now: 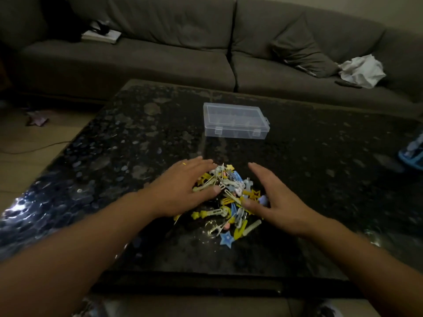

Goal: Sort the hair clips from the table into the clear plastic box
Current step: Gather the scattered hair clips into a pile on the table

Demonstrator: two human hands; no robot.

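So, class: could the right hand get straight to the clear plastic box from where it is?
Probably yes: the right hand is open by the clips, and only bare table lies between it and the closed box.

A loose heap of hair clips (231, 197), yellow, blue, white and pink, several star-shaped, lies on the near part of a dark speckled table (114, 145). Farther back, well apart from the pile, a clear plastic box (235, 121) sits with its lid closed.
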